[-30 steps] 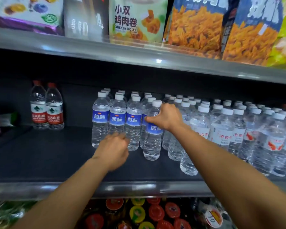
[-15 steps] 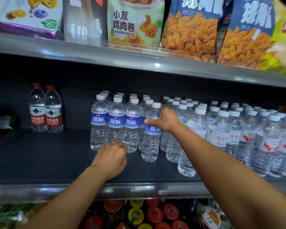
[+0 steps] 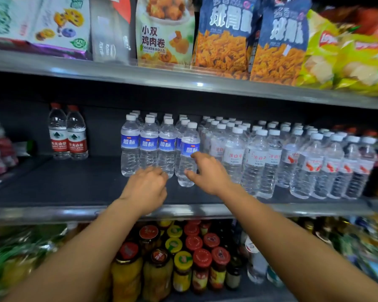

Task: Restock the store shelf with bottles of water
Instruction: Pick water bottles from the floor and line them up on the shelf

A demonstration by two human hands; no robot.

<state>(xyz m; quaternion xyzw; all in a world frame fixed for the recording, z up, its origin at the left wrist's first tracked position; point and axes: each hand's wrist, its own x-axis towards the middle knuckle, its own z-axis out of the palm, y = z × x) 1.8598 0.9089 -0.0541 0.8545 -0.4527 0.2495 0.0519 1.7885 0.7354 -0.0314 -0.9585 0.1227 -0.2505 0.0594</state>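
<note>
A person restocking water lets go of the front blue-label bottle (image 3: 189, 153), the right hand (image 3: 207, 171) having slid down from its neck a moment ago, fingers now spread and just beside its lower body. The bottle stands upright on the dark middle shelf (image 3: 79, 182), slightly ahead of its blue-label row (image 3: 148, 147). The left hand (image 3: 145, 188) hovers loosely curled and empty near the neighbouring bottles' bases. That placement looks finished; bare shelf to the left, before two red-label bottles (image 3: 67, 132), suggests more stock is needed.
</note>
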